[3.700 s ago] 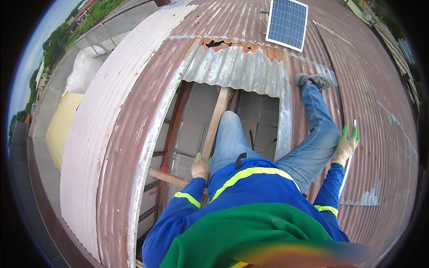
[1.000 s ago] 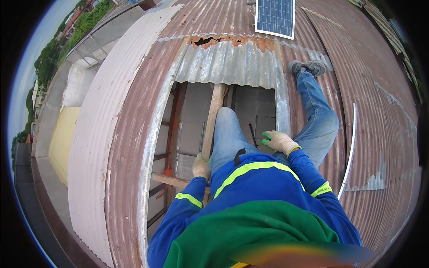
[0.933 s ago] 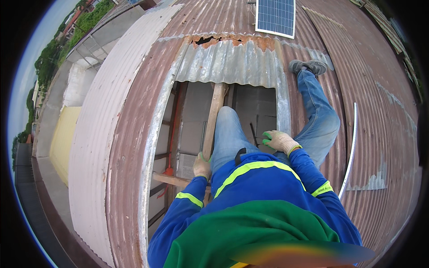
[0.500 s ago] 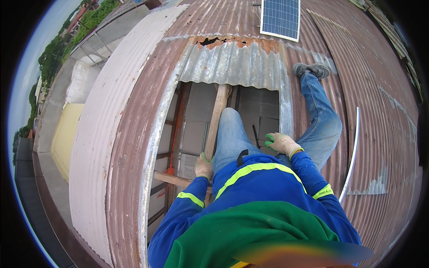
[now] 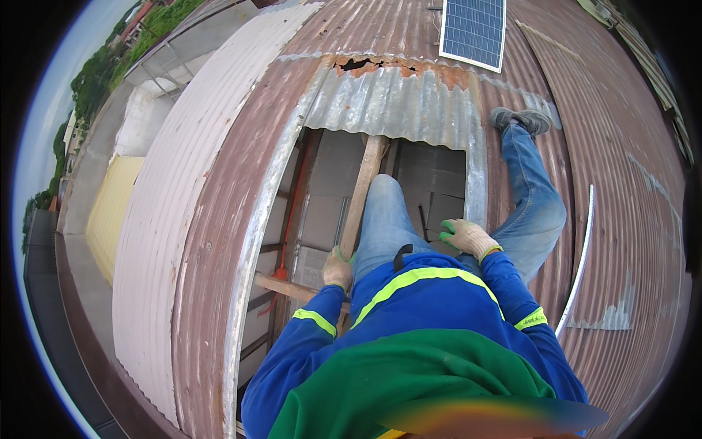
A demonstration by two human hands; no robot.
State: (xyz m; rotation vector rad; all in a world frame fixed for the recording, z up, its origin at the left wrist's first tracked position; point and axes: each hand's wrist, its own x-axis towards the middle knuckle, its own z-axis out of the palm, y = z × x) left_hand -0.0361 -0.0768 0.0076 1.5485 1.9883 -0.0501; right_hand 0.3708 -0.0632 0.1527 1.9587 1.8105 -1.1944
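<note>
Lettering, right of centre toward the lower edge: a fluorescent yellow band (image 5: pixel 522 323) on the person's blue right sleeve (image 5: pixel 504 276) carries a short row of dark characters (image 5: pixel 534 320), too small to read from here. No other text is legible.

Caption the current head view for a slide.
Gloved left hand at a wooden beam, a person straddles the edge of an opening in a corrugated metal roof, solar panel ahead.

Daylight over brown corrugated roofing (image 5: pixel 614 146), green trees (image 5: pixel 92 86) and pale sky (image 5: pixel 60 91) far left.
</note>
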